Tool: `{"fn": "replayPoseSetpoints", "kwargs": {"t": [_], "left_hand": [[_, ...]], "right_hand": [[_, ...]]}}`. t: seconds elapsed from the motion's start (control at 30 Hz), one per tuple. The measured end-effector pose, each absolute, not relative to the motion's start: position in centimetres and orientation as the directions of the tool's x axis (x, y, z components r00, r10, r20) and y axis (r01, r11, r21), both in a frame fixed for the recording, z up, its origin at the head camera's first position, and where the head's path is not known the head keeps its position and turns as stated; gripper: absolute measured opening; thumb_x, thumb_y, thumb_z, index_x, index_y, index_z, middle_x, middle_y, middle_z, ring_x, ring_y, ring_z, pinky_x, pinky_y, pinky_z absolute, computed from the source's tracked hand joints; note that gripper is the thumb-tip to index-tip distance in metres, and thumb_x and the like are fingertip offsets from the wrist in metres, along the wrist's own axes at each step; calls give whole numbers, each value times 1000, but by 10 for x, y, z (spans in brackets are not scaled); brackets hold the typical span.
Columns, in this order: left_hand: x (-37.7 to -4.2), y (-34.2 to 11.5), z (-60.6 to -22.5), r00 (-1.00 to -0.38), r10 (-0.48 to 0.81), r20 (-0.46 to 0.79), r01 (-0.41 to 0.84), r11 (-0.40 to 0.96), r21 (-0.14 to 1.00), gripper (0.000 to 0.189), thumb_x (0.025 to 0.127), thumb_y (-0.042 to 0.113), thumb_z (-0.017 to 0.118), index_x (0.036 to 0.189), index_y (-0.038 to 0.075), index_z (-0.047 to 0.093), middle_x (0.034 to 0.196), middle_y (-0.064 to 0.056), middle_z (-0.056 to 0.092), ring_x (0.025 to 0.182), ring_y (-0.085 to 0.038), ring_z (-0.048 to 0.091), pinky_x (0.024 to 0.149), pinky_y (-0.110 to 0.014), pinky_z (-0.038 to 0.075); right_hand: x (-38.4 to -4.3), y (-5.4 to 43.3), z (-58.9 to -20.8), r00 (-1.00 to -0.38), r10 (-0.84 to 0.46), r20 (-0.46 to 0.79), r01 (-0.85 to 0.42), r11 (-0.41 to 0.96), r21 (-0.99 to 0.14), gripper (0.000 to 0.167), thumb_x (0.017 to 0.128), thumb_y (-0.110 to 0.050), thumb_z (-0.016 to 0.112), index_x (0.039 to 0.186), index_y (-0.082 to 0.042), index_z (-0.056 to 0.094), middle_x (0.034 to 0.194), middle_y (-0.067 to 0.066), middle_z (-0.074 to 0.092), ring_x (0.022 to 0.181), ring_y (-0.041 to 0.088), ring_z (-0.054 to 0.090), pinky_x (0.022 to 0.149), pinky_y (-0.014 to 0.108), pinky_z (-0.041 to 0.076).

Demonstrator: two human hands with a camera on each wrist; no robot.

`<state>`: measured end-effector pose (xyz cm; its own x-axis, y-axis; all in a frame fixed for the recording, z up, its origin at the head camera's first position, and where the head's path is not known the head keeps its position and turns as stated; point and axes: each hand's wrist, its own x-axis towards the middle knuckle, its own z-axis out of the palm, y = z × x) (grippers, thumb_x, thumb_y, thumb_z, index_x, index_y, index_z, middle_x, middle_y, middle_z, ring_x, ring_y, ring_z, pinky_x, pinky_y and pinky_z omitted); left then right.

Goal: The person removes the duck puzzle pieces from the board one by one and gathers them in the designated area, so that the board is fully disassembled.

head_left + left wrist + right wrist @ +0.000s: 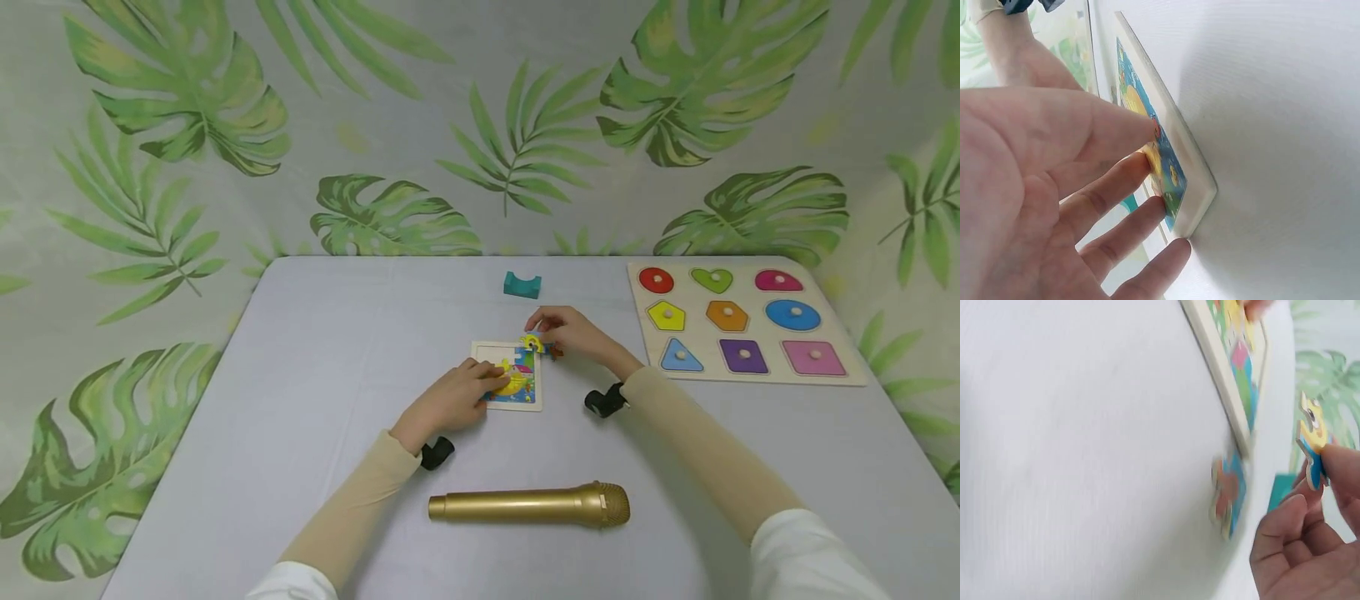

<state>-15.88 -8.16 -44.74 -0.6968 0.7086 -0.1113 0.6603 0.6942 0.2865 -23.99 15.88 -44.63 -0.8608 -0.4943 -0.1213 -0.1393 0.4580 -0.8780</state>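
Observation:
A small jigsaw board [531, 406] with a pale wooden rim lies mid-table, its fitted pieces showing yellow, blue and green. Bare wood shows in its upper left part. My left hand [457, 393] rests on the board's left side, thumb and fingertips touching the picture [1159, 156]. Just beyond the upper right corner, my right hand [576, 335] pinches a yellow-and-blue puzzle piece [1315, 434] between thumb and fingers, raised above the table. Below that hand, a brown-and-blue puzzle piece [1227, 495] lies loose beside the board.
A gold microphone [528, 505] lies across the near part of the table. Behind the jigsaw stands a teal arch block [522, 285]. At the right lies a shape board [750, 325] with knobbed coloured shapes. Leaf-patterned cloth [517, 150] hangs behind the table.

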Motion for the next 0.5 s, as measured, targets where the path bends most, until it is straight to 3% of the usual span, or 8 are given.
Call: {"fn": "replayPoseSetpoints", "kwargs": {"t": [0.13,0.5], "left_hand": [[-157,-82,-447,-702,705,-103,655,695,297,46,91,4,57,137,8,54,140,-7,49,121,-27,44,99,-39,39],[-158,-83,-448,-703,706,-83,656,689,308,47,89,1,57,135,9,55,139,-6,50,119,-27,45,97,-38,40]], "right_hand": [[-241,178,-444,-871,-448,-200,-67,512,-856,22,88,2,49,107,7,60,92,13,54,80,24,46,66,31,40],[-243,202,-458,-904,-358,-234,-78,675,-733,23,82,3,47,100,5,61,93,13,58,88,27,47,76,34,39]]}}
